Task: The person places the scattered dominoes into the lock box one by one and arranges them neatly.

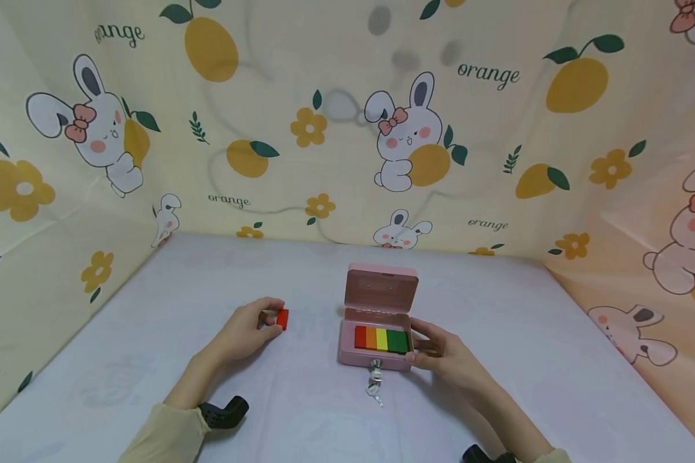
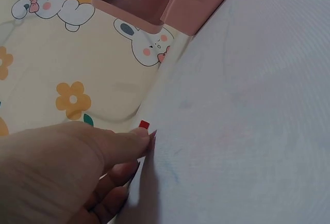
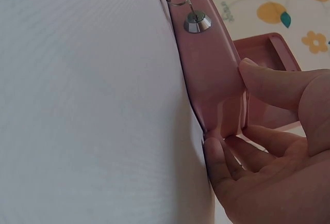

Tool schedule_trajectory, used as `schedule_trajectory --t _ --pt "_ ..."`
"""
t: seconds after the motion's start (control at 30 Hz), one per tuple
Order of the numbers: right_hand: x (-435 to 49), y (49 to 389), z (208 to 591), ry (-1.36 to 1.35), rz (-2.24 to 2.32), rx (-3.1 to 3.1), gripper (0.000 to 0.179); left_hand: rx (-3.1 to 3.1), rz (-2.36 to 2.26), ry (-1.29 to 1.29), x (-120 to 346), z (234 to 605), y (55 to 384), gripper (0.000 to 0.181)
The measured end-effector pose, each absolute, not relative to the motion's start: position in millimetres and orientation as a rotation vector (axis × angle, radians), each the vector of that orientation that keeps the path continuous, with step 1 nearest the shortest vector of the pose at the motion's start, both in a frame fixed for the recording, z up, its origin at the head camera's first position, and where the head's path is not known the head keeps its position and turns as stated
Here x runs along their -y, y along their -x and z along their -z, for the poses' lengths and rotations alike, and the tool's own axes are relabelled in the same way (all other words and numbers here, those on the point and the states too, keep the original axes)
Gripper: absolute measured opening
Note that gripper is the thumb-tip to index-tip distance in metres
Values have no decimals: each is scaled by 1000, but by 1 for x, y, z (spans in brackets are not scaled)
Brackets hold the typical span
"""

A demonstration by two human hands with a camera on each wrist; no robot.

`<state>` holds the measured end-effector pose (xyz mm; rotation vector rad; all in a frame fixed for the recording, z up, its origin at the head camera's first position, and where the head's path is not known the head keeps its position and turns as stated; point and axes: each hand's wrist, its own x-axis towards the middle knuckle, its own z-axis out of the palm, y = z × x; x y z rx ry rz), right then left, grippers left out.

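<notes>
My left hand [image 1: 248,332] pinches a small red block [image 1: 282,319] between thumb and fingers, low over the table to the left of a pink cash box [image 1: 347,355]. Only one end of that block shows past the thumb in the left wrist view. The box's lid [image 1: 381,290] is raised, leaning back on its hinge. Inside lies a row of coloured blocks [image 1: 381,339], red, orange, yellow and green. A key with a ring [image 1: 374,391] hangs from the front lock [image 3: 197,22]. At the box's right side my right hand [image 1: 448,354] grips the wall, thumb at the top edge.
A white cloth covers the table [image 1: 301,405]. Behind and along both sides rises a cream curtain [image 1: 336,161] printed with rabbits, oranges and flowers. A black wrist device [image 1: 224,413] sits at my left sleeve.
</notes>
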<state>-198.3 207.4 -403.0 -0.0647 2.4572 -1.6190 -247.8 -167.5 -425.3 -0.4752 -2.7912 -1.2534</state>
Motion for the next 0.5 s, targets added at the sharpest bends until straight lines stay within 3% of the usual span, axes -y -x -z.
schedule_trajectory --t 0.5 --pt "-209 196 401 97 1629 -2448 68 2748 1289 427 162 422 245 47"
